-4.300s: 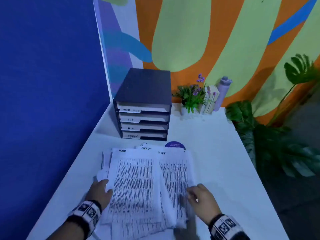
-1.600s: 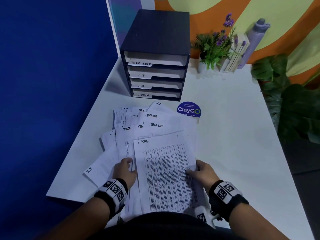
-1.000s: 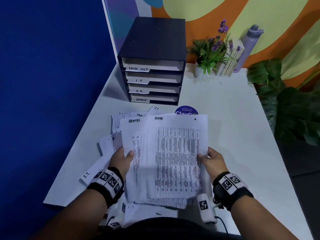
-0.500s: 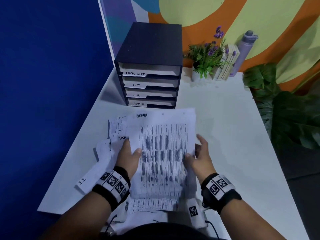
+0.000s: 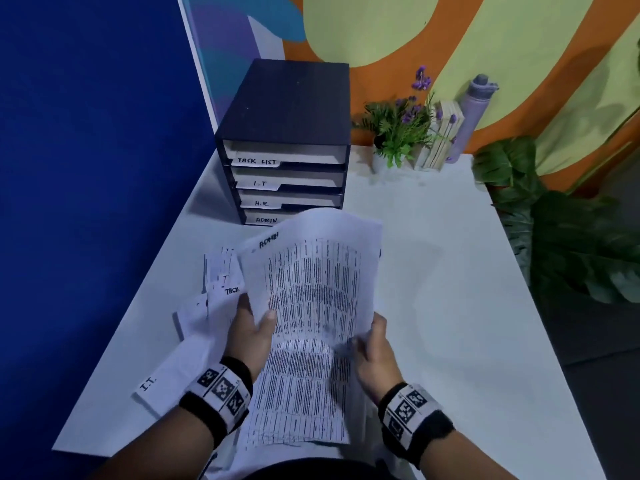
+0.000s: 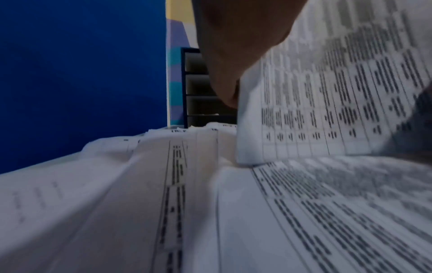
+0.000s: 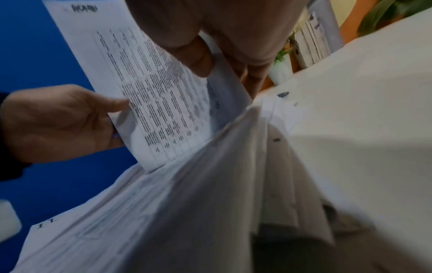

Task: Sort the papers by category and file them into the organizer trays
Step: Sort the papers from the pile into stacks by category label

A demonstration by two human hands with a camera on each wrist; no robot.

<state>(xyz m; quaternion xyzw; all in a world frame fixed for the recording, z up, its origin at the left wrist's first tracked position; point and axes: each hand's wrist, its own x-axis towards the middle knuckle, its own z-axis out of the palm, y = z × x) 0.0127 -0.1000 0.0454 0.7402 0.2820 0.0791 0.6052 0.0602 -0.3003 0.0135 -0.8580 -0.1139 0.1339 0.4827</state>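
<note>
Both hands held the same batch of printed sheets marked ADMIN (image 5: 311, 289), raised on edge over the loose pile of papers (image 5: 214, 306) on the white surface (image 5: 450, 306): the left hand (image 5: 251, 336) pinched the left margin with its thumb on the printed face, and the right hand (image 5: 375, 355) gripped the lower right edge, thumb in front and fingers behind, as the right wrist view showed. The batch bowed and its top corner curled toward the organizer (image 5: 287, 140), whose four trays read TASK LIST, I.T, H.R. and ADMIN, the last being the bottom one (image 5: 266, 220), just beyond the sheets. To do this step well, it seemed wise to tap the lower edges square on the surface before moving, since the sheets looked unevenly stacked, then to flatten the bow by supporting the batch from beneath and feed its leading edge level into the low bottom slot, so that no curled corner caught on the tray above. An I.T. sheet (image 5: 162, 382) near the surface's edge awaited its own tray.
</note>
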